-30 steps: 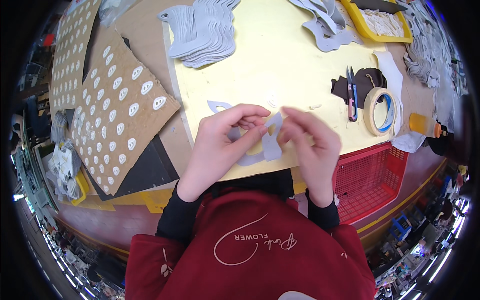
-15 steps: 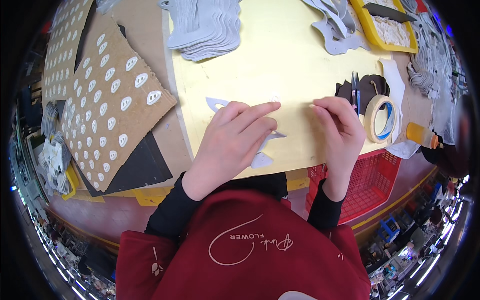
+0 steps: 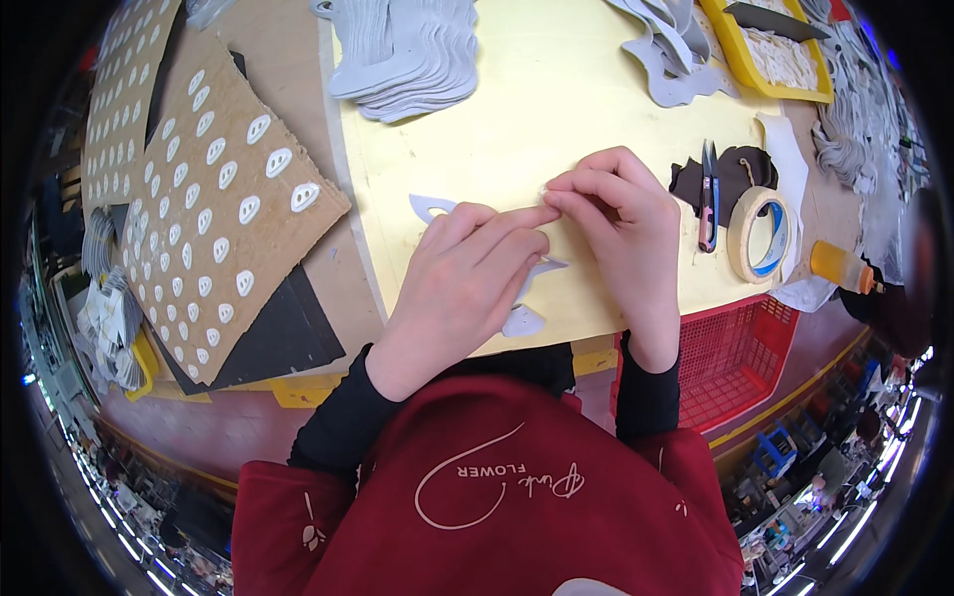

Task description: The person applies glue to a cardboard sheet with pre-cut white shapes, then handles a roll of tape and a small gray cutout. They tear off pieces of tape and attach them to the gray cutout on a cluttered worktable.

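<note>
My left hand point(image 3: 447, 268) lies over a grey cut piece point(image 3: 524, 320), pressing it to the yellow tabletop. Its index finger points right while the other fingers bend over the piece, hiding much of it. A pointed corner with a curved slot shows beyond the knuckles. At the tip of that index finger is a small white piece point(image 3: 545, 189), mostly covered by fingers. The thumb and index finger of my right hand point(image 3: 618, 214) are pinched on it, touching or almost touching the left fingertip.
Cardboard point(image 3: 231, 228) bearing rows of white oval pieces lies left. Grey cut pieces point(image 3: 407, 60) are stacked at the back. Thread snips point(image 3: 709, 199), masking tape point(image 3: 757, 238) and an amber bottle point(image 3: 840, 266) lie right. A yellow tray point(image 3: 827, 74) stands far right; a red crate point(image 3: 740, 358) sits below the table edge.
My right hand has moved left, and its pinched fingers now meet the white piece at my left index fingertip. The left hand stays nearly still on the grey piece.
</note>
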`<state>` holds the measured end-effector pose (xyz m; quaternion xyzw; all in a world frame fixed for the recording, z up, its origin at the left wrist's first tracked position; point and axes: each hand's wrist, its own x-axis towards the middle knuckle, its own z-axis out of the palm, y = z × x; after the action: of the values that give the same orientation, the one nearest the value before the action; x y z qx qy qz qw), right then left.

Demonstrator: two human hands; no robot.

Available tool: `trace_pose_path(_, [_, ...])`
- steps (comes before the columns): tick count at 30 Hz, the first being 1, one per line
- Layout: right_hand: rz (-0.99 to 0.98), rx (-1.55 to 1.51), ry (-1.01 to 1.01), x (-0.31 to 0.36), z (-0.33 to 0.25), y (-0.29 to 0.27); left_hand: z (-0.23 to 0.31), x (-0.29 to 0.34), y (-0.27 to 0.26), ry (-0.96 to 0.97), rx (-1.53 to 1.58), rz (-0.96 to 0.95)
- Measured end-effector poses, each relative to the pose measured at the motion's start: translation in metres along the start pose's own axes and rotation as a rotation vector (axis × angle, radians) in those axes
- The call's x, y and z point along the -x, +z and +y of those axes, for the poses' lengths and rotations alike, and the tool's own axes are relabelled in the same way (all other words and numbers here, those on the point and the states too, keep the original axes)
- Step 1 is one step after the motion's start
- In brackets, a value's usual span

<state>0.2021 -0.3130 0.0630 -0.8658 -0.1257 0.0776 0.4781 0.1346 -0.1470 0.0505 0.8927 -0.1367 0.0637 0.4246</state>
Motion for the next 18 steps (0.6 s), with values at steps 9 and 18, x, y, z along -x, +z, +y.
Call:
trace_pose_path(9, [0.085,-0.147,0.051,-0.0033,0.0013,-0.0027,-0.0038,0.0003,0.003,0.031,-0.003,0.0])
trace_pose_path(18, [0.262,-0.144,0.05,-0.0045,0.0031,-0.0027,-0.0005,-0.0001,0.003,-0.011,0.023,0.001])
